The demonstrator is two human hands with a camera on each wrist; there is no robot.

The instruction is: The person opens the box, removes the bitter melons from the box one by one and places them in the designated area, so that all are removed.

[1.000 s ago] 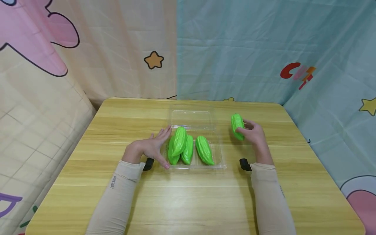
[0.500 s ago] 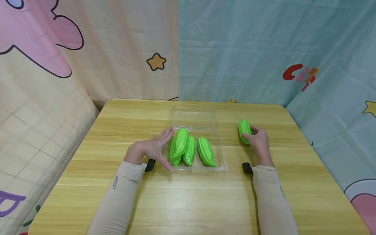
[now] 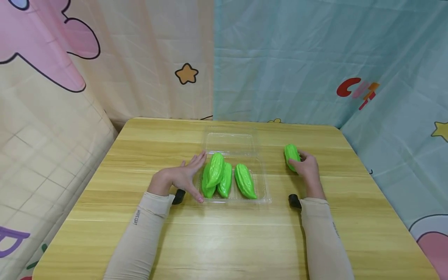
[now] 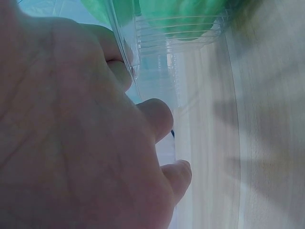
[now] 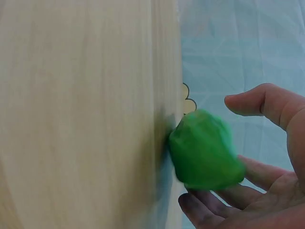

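Note:
Several bright green bitter melons lie in a clear plastic clamshell box in the head view. On the box's left side they are piled, one melon on top of others. My left hand is spread along that left side, thumb at the front corner and fingers by the rear. In the left wrist view its fingertips are at the clear rim. Right of the box, another bitter melon rests on the table beside my right hand. The right wrist view shows the thumb apart from that melon, the fingers loose behind it.
The box's clear lid lies folded back behind it. All this stands on a wood-grain table with rounded corners. Printed curtains hang close around its back and sides. A black wrist strap end sticks out near the right sleeve.
My right hand has carried its bitter melon slightly right and down onto the table, and the thumb now stands off it. My left hand has stayed at the box.

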